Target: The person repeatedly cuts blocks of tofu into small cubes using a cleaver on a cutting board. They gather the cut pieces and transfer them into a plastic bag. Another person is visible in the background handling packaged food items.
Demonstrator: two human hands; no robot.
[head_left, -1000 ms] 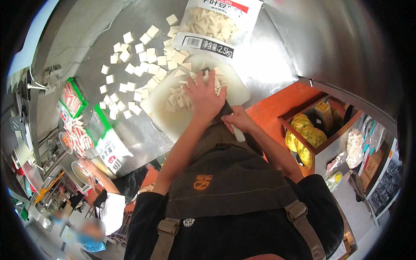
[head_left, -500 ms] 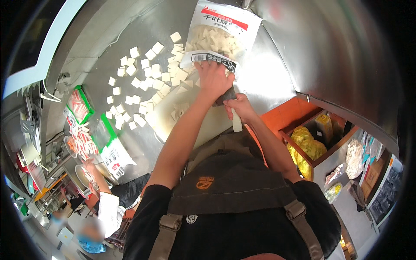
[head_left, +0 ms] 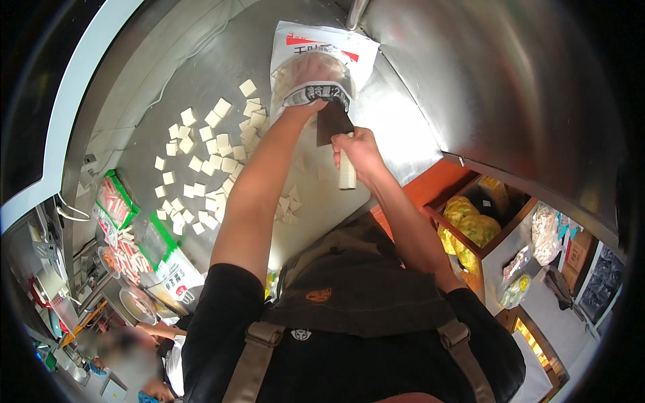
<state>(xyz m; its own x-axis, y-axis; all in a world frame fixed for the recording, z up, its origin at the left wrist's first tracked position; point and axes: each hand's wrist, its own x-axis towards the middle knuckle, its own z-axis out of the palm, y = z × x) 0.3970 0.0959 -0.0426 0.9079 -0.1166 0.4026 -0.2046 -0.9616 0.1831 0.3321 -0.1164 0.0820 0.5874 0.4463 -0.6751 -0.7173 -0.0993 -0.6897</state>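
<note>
Blocks (head_left: 216, 161) are showing cream-white against a silver-grey table (head_left: 201, 80); a white bag (head_left: 322, 48) is flashing red and black, a knife (head_left: 336, 129) is pairing dark grey with cream, and a brown apron (head_left: 363, 302) is bearing an orange logo (head_left: 318, 294).

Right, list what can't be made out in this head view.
In the head view:
Left hand: whether it grips anything, blurred by the film of the bag.
Knife blade: far end, hidden by the bag.
Cutting board: partly hidden by left forearm and apron.
</note>
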